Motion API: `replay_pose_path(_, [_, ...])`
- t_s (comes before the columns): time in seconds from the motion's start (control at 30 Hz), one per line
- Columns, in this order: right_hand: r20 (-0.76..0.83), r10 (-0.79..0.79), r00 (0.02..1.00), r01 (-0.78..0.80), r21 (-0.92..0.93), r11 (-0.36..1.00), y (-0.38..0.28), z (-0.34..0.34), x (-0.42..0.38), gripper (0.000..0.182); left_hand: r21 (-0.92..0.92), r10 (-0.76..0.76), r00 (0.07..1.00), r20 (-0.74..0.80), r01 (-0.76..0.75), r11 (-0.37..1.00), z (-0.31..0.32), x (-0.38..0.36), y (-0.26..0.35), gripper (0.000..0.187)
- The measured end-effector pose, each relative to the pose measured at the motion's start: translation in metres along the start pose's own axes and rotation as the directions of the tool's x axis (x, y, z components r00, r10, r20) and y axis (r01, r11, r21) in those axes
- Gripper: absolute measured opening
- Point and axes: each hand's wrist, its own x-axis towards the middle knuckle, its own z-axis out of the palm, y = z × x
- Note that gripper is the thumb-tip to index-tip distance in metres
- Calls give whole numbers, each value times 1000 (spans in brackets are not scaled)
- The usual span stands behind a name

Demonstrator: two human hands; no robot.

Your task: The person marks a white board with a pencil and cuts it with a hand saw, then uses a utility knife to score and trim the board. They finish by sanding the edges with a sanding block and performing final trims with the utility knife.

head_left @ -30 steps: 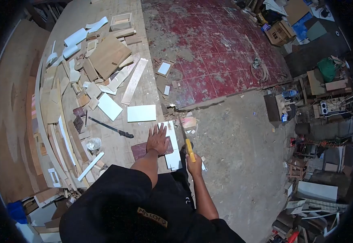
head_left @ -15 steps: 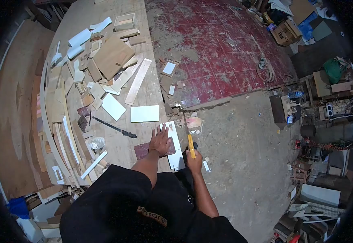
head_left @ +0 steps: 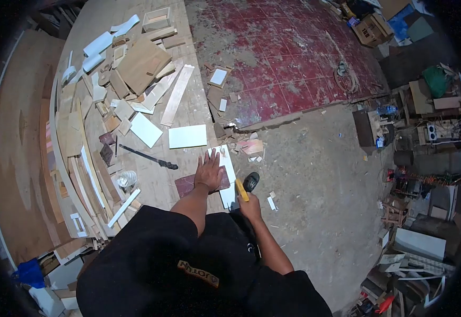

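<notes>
My left hand [head_left: 208,173] lies flat with fingers spread, pressing on a narrow white board [head_left: 228,197] at the table edge. Under that hand is also a maroon flat piece [head_left: 186,186]. My right hand [head_left: 250,207] is wrapped round the yellow handle of a saw [head_left: 242,190], beside the board's right edge. The saw's blade is hard to make out now. A white rectangular panel [head_left: 187,137] lies just beyond my left hand, and a dark bar-like tool [head_left: 148,156] lies to its left.
Wood offcuts and a brown board [head_left: 141,66] are heaped on the table's far left. A clear plastic-like cup [head_left: 127,179] stands near a white strip [head_left: 123,208]. A dark shoe [head_left: 251,182] shows on the concrete floor [head_left: 315,185], right of the table, among scraps.
The saw in my right hand has tilted and come down closer to the board; its blade, visible before, barely shows. The shoe has come into fuller view. My left hand stays on the board.
</notes>
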Motion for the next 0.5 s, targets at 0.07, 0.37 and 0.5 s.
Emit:
replay_pose_path(0.07, [-9, -8, 1000, 8, -28, 1000, 0, -6, -3, 30, 5, 6, 1000, -6, -6, 1000, 2, 0, -1, 72])
replay_pose_path(0.37, [-142, 137, 980, -159, -158, 975, 10, -19, 13, 34, 40, -35, 999, 37, 33, 999, -3, 0, 5, 73])
replay_pose_path(0.5, [155, 78, 985, -44, -212, 976, 19, 6, 35, 38, 24, -43, 998, 44, 42, 999, -3, 1, 4, 73])
